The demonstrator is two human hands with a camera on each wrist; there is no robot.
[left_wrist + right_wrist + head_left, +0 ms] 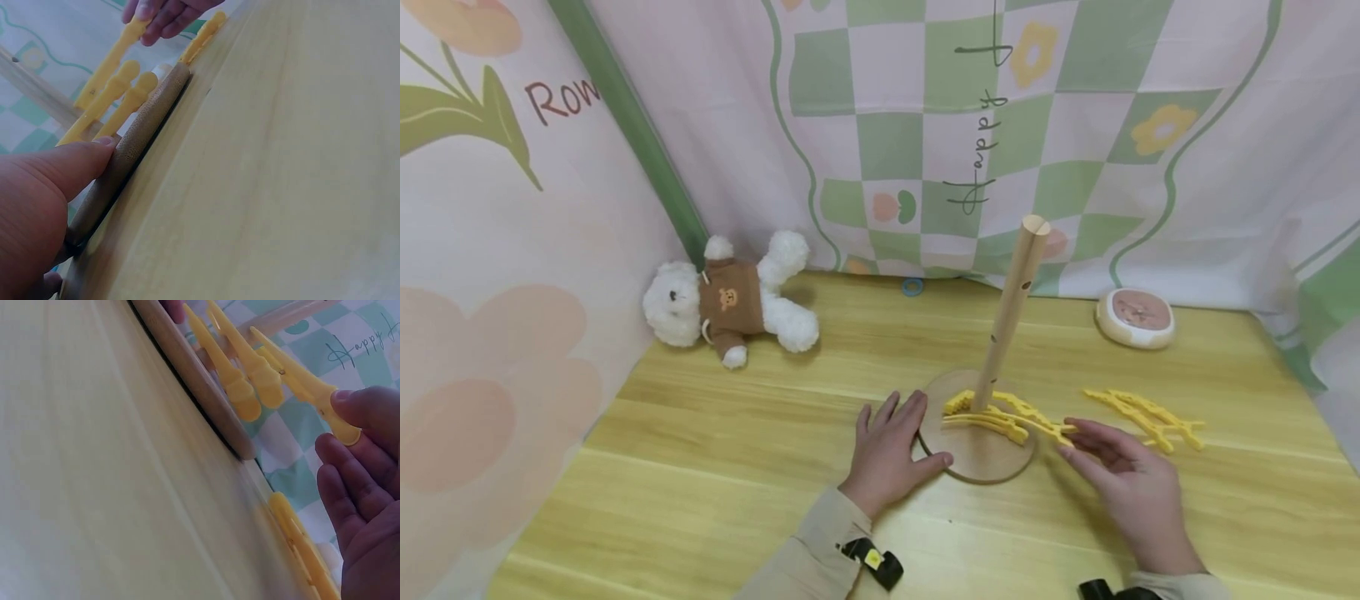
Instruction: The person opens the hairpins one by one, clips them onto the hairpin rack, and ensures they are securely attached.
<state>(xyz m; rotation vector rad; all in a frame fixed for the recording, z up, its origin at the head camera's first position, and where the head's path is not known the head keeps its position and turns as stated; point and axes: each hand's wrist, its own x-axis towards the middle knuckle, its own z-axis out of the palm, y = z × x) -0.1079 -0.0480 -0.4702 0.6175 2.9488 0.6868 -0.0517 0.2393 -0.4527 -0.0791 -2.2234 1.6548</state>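
A round wooden base (985, 462) carries an upright wooden pole (1011, 321) with small dark holes along it. My left hand (891, 458) rests at the base's left edge, fingers spread, with the thumb (87, 162) against the rim. Between thumb and fingertips my right hand (1138, 487) pinches one end of a curved yellow plastic piece with knobby edges (312, 387). The piece's other end reaches toward the foot of the pole. More yellow pieces (992, 422) sit over the base around the pole, their rounded ends (244, 403) toward the front.
Several similar yellow pieces (1138, 412) lie on the table (700, 467), right of the base. A white plush toy in a brown top (730, 300) lies at the back left. Near the curtain (895, 142) are a blue ring (912, 287) and a white-and-pink device (1138, 317).
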